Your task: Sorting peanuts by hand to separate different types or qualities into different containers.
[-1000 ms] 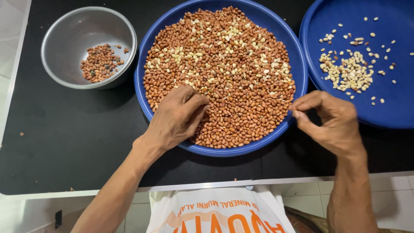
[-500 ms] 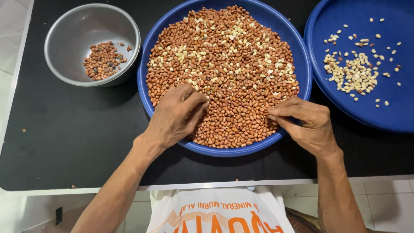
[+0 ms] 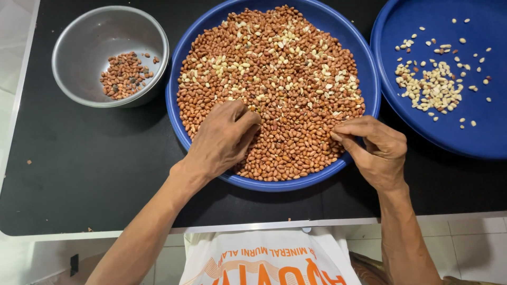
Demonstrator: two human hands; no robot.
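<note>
Right hand [image 3: 376,150] has come back from the side tray [image 3: 491,132] to the blue basin [image 3: 280,182]; fingertips pinched shut among peanuts [image 3: 274,89]. Left hand [image 3: 224,138] stays curled loosely in the pile, gripping nothing visible. Another pale one is likely being picked.

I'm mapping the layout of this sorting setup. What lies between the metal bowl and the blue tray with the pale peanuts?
In the head view, the big blue tray heaped with red-skinned peanuts sits between the metal bowl and the blue tray with pale peanuts; both hands work in it.

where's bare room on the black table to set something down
Bare patches: the black table left of the left hand, below the metal bowl; a smaller strip right of the right hand. Crowded up top: big blue tray between bowl and second tray.
</note>
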